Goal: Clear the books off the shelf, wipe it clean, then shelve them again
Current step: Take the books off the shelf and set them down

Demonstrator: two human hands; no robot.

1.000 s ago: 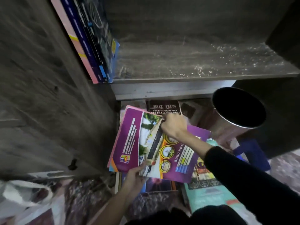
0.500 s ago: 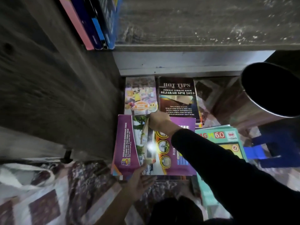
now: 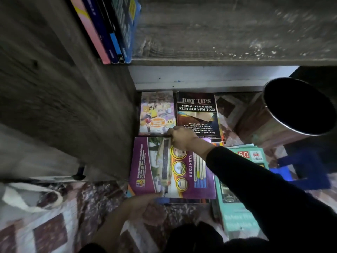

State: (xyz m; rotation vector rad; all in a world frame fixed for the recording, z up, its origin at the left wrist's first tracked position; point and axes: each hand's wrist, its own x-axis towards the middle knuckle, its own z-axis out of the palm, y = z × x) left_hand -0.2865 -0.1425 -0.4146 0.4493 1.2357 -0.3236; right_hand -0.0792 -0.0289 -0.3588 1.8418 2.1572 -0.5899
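Floor (image 3: 102, 203) below shelf (image 3: 228, 37): we pinch purple book (image 3: 164, 167), right hand (image 3: 181, 137) top, left hand (image 3: 144, 203) bottom; next, lift to shelf.

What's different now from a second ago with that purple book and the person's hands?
The purple book, tilted and lifted a second ago, now lies flat and square on the floor pile. The right hand still grips its far edge; the left hand has slid from under it to its near edge. The black Hot Tips book, metal bin and shelved books are unmoved.
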